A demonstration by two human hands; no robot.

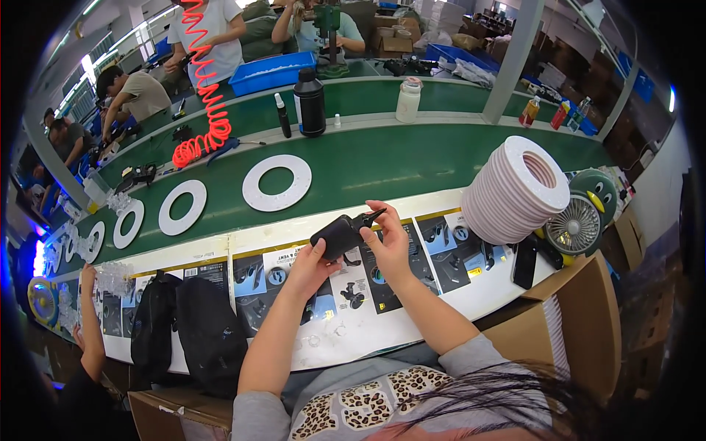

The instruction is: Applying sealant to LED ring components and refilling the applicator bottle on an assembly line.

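Above the white worktop I hold a black squeeze bottle with a pointed nozzle, tilted so its tip points up and right. My left hand is closed round the bottle's body, thumb on its side. At the nozzle end, my right hand has its fingers curled about the cap, the tip between them. Beyond my hands a flat white ring lies on the green belt. More rings are spaced along the belt to the left, and a tall leaning stack of rings stands to my right.
Black bags lie at the left of the worktop. A small fan and a phone sit right of the stack. A black bottle and white jar stand behind the belt. A co-worker's arm reaches in at left.
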